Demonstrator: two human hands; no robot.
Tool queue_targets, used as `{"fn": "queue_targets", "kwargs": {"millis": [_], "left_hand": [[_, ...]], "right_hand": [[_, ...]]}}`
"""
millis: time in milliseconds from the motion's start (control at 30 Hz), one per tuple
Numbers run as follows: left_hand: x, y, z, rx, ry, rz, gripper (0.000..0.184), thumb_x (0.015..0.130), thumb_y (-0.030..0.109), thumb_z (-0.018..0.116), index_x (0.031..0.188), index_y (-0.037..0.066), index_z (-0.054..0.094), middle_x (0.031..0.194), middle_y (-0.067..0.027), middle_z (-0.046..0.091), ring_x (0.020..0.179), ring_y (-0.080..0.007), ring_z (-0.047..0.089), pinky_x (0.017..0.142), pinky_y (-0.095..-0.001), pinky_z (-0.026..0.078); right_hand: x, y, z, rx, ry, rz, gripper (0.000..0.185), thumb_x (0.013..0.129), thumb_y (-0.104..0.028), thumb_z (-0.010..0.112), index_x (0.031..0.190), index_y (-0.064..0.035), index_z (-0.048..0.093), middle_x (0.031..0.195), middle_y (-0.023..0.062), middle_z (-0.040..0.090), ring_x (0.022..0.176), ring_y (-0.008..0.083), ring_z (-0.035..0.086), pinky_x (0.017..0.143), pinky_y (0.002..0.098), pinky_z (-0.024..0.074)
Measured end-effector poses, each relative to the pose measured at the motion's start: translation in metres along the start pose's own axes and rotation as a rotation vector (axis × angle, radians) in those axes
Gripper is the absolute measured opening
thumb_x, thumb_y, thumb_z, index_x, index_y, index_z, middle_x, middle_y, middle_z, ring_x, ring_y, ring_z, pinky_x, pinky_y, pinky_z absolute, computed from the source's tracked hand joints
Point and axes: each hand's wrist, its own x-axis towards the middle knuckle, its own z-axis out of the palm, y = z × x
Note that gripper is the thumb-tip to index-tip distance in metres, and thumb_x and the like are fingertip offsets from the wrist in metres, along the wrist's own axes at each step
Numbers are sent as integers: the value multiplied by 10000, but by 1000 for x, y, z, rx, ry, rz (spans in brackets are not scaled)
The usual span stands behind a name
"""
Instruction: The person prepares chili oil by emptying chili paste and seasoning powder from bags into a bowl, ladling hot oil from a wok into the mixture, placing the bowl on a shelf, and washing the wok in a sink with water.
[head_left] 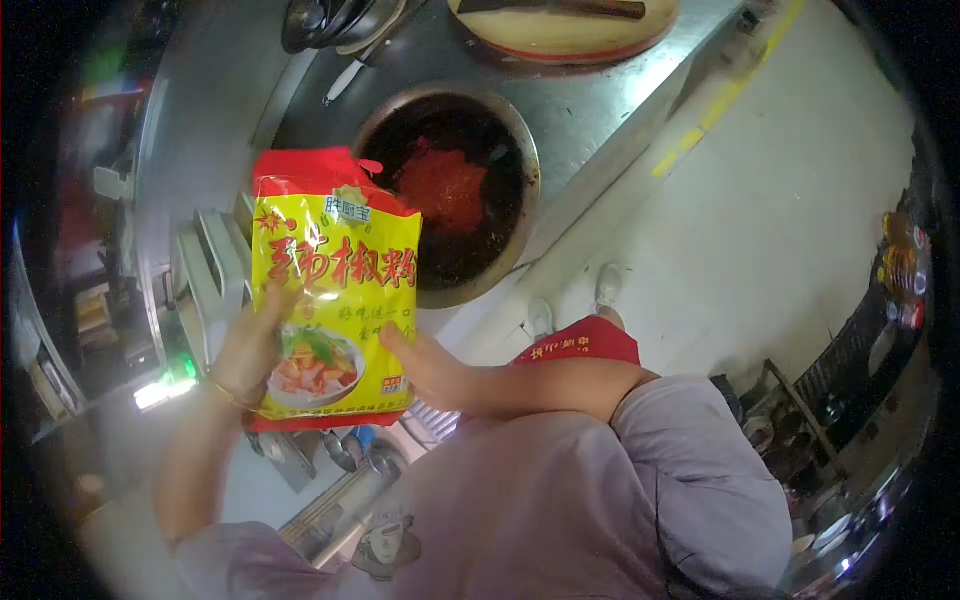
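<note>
A yellow and red bag of chili powder (335, 310) is held up between both hands, its printed front with a picture of a bowl of food facing me. My left hand (252, 345) grips its left edge, thumb on the front. Around the lower right edge closes my right hand (425, 368), thumb also on the front; the other fingers are hidden behind the bag. Just beyond, a round metal basin (532, 150) holds dark contents with a heap of red powder (442, 190) in the middle. The bag covers part of the basin's left side.
The basin stands on a metal counter (590, 110). Behind it lie a round cutting board (560, 35) with a dark knife (585, 8), a white-handled utensil (345, 82) and dark pans (325, 22). Ladles (340, 450) sit below the bag. Bottles (903, 270) stand far right.
</note>
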Motion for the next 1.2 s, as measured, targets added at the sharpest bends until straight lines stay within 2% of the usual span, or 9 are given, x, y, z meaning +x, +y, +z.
{"fn": "queue_targets", "kwargs": {"millis": [233,467,567,633,867,967,1067,1133,1200], "left_hand": [[3,-3,-2,-59,-8,-32,536,932,433,429,1303,51,374,1181,-96,533,1064,-197,537,877,-340,463],[3,-2,4,-134,-4,-5,511,939,409,423,1309,61,367,1187,-92,535,1023,-198,569,851,-337,481],[-1,-5,5,-116,49,-6,508,940,411,421,1307,64,373,1186,-85,536,1022,-189,567,843,-328,480],[3,-14,-6,-29,31,-13,504,940,410,421,1305,65,378,1191,-80,533,1026,-182,563,839,-319,480],[3,-35,-8,-89,128,-1,553,927,446,434,1315,56,370,1234,-79,503,1089,-176,514,903,-326,426],[5,-49,-14,-97,136,25,567,925,451,435,1317,46,368,1243,-80,497,1101,-183,502,928,-334,404],[4,-54,-12,-168,123,82,565,926,445,437,1315,41,366,1248,-81,494,1115,-187,493,937,-338,396],[10,-67,-23,-151,123,29,566,925,441,440,1315,39,362,1248,-82,494,1127,-190,486,943,-342,395],[8,-60,-10,-218,109,106,566,925,437,445,1314,34,360,1249,-85,493,1143,-190,476,954,-347,388]], "right_hand": [[-1,-9,5,25,-8,-37,377,976,-273,377,1263,-31,390,1162,96,556,1017,192,570,870,351,476],[-3,-20,4,-147,-27,50,433,974,-308,367,1313,-43,313,1251,110,485,1110,228,519,910,397,455],[-5,-24,7,-95,-23,10,375,975,-273,375,1265,-35,384,1169,105,550,1021,191,566,860,349,478],[-2,-21,8,-38,4,10,382,977,-271,369,1278,-35,364,1188,112,535,1039,191,556,864,350,476],[-2,-25,7,-137,-16,-11,385,978,-265,364,1284,-32,341,1206,123,520,1060,197,543,875,347,469],[2,-31,2,-184,-9,63,372,974,-250,379,1270,-27,353,1195,115,527,1046,191,549,873,339,467],[3,-30,8,-251,36,-15,393,962,-259,407,1272,-25,352,1175,110,532,1028,199,555,786,364,515],[4,-39,10,-305,66,31,379,960,-246,407,1271,-33,361,1155,108,539,1012,197,559,783,358,513],[7,-41,7,-310,67,13,370,958,-241,408,1269,-45,367,1140,104,545,999,193,563,770,345,514]]}}
